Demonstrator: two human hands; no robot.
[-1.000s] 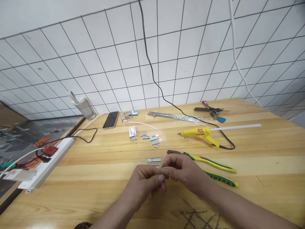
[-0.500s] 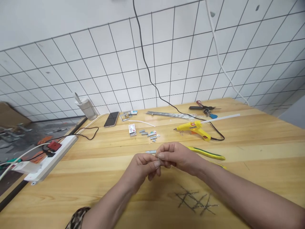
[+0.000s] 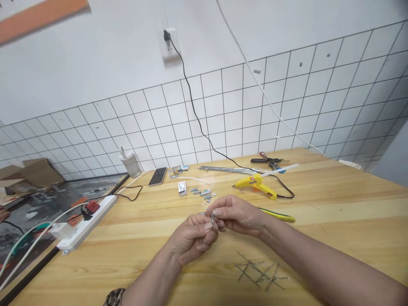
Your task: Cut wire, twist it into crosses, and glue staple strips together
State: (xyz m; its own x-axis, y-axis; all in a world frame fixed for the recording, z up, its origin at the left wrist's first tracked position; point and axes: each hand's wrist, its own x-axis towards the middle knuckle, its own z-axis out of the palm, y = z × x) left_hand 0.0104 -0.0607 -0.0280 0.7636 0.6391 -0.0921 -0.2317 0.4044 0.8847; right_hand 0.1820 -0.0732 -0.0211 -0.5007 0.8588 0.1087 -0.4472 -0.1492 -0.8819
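Note:
My left hand (image 3: 196,240) and my right hand (image 3: 236,216) meet over the table, fingertips pinched together on a small thin silvery metal piece (image 3: 212,217). Most of that piece is hidden by the fingers, so its exact kind does not show. Behind my right hand lies a pair of pliers (image 3: 278,215) with a yellow and green handle, its jaws mostly covered. Below my right forearm rests a flat lattice of crossed, twisted wire pieces (image 3: 260,272). Beyond the hands are several small strips of staples (image 3: 204,193) beside a little white box (image 3: 182,188).
A yellow glue gun (image 3: 258,185) with a white stick lies on the wooden table (image 3: 127,250). Behind it are long metal rods (image 3: 223,169) and dark-handled tools (image 3: 267,160). At left are a phone (image 3: 158,177), a power strip (image 3: 89,225) with cables, and another person's hand (image 3: 4,213).
The camera view has tilted upward and shifted left, showing more wall and a socket. Both hands stay pinched together, and the metal piece between them shows more clearly.

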